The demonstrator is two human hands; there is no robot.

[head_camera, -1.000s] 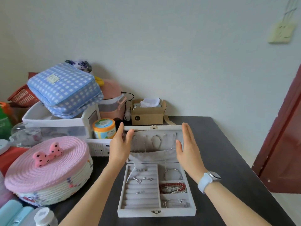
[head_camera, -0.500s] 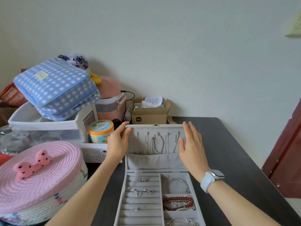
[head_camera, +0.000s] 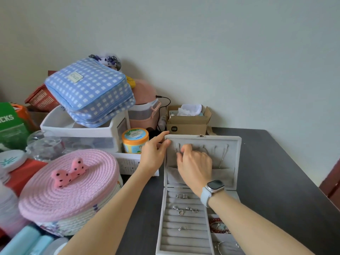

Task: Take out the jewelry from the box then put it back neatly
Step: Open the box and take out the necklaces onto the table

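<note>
A grey velvet jewelry box [head_camera: 237,184] lies open on the dark table, its lid [head_camera: 233,144] standing upright. My left hand [head_camera: 153,155] grips the lid's left edge. My right hand [head_camera: 196,166] is inside the lid, fingers pinched on a silver necklace [head_camera: 177,150] hanging from a hook at the left. Another necklace [head_camera: 223,155] hangs at the right. Several rings [head_camera: 181,196] sit in the box's ring rolls, and a red bead bracelet [head_camera: 214,224] lies in a right compartment, partly hidden by my right forearm.
A pink woven basket [head_camera: 68,190] with a bow lid stands to the left. Behind are a white drawer unit [head_camera: 82,137] with a blue gingham pouch [head_camera: 90,91], an orange-lidded jar [head_camera: 135,139] and a cardboard box [head_camera: 187,120]. The table's edge runs along the right [head_camera: 303,181].
My right hand left the lid's right edge and moved inside the lid to the leftmost necklace. My left hand still holds the lid's left edge. The camera has shifted.
</note>
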